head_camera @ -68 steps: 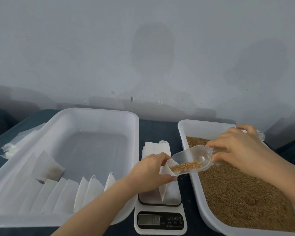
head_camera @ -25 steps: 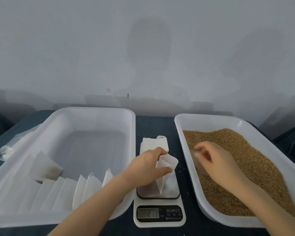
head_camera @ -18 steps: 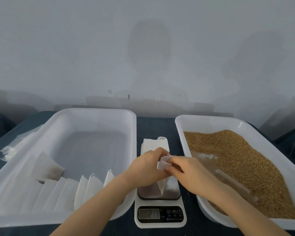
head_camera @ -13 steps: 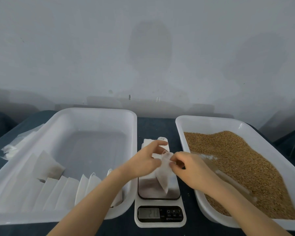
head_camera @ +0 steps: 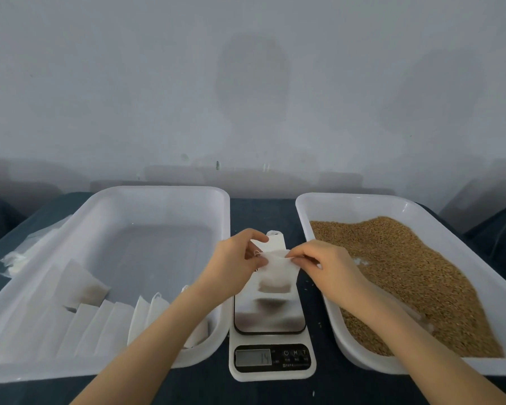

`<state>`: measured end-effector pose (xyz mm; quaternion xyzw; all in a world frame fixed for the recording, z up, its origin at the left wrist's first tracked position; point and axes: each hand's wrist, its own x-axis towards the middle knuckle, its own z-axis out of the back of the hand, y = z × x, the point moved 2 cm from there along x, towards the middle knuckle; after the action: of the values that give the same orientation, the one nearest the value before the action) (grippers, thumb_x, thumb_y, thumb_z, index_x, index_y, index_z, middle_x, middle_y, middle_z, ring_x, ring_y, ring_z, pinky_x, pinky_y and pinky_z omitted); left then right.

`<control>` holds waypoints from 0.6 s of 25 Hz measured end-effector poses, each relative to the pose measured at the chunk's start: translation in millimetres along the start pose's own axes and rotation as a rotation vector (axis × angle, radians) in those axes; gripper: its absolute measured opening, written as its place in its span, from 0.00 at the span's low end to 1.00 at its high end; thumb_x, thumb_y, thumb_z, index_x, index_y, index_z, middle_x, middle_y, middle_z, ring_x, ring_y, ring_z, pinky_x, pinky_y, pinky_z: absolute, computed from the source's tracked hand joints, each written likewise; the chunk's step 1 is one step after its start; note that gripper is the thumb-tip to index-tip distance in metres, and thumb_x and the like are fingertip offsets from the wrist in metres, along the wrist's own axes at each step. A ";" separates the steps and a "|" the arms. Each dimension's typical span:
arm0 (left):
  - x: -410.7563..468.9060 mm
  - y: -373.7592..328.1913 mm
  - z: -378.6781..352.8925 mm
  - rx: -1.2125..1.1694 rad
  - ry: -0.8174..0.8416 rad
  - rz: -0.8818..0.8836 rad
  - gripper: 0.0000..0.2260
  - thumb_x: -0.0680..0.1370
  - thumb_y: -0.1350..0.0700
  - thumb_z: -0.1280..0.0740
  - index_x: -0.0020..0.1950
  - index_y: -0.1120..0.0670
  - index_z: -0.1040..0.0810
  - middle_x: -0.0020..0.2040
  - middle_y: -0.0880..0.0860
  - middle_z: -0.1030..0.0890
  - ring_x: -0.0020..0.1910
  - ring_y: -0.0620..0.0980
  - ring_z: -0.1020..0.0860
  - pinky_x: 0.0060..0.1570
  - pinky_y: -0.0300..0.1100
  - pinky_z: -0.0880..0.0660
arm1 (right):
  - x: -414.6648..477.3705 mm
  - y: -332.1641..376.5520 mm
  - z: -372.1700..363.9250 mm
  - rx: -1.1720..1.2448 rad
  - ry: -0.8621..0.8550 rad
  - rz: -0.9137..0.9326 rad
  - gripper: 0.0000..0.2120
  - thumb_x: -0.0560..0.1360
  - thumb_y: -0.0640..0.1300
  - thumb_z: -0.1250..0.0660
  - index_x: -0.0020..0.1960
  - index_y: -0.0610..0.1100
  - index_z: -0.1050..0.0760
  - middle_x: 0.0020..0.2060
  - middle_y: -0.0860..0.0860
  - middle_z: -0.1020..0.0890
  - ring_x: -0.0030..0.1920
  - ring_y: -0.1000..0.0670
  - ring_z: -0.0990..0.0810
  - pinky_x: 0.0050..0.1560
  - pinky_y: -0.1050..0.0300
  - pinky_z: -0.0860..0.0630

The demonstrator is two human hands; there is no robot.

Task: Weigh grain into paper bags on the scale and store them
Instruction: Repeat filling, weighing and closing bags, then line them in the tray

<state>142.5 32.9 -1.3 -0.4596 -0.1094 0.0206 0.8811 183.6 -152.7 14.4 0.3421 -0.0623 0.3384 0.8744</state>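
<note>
Small white paper bag (head_camera: 278,273) pinched at its top edge by both grips: left grip (head_camera: 234,264) on the left corner, right grip (head_camera: 327,267) on the right. Held over the kitchen scale (head_camera: 270,317); contact with the platform unclear. Display (head_camera: 253,358) digits blurred. Clear scoop (head_camera: 419,318) barely visible in the grain (head_camera: 406,273). Row of bags (head_camera: 105,325) in the left tray (head_camera: 158,191) partly blocked by the forearm. Dark worktop (head_camera: 260,211), grey wall (head_camera: 246,83).

right hand (head_camera: 327,267) came from grain (head_camera: 406,273) to pinch paper bag (head_camera: 278,273) top | left hand (head_camera: 234,264) regripped other edge | scale (head_camera: 270,358) reading dropped
</note>
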 end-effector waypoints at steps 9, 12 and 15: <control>-8.9 11.1 -2.3 0.130 0.035 -0.065 0.12 0.75 0.61 0.30 0.57 0.52 0.24 0.36 0.42 0.25 0.34 0.36 0.26 0.39 0.22 0.33 | -7.5 -6.6 -16.6 0.021 0.051 0.008 0.15 0.77 0.40 0.35 0.63 0.51 0.24 0.48 0.57 0.22 0.43 0.64 0.25 0.46 0.76 0.33; -8.8 10.8 -3.0 0.163 0.051 -0.089 0.12 0.75 0.61 0.30 0.58 0.54 0.24 0.36 0.42 0.26 0.34 0.36 0.27 0.38 0.22 0.34 | -9.7 -15.1 -2.1 0.000 -0.051 -0.048 0.19 0.76 0.43 0.35 0.65 0.55 0.28 0.51 0.60 0.24 0.47 0.64 0.24 0.48 0.72 0.27; -8.8 10.5 -2.8 0.161 0.049 -0.091 0.13 0.76 0.60 0.30 0.59 0.54 0.24 0.36 0.42 0.26 0.34 0.37 0.27 0.38 0.22 0.34 | -16.0 -42.1 23.7 -0.278 -0.015 -0.239 0.18 0.76 0.48 0.37 0.66 0.52 0.30 0.58 0.55 0.24 0.54 0.57 0.24 0.58 0.57 0.25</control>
<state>135.1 35.4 -12.9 -0.3823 -0.1064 -0.0222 0.9176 201.0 -199.3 3.5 0.2253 -0.0740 0.2175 0.9468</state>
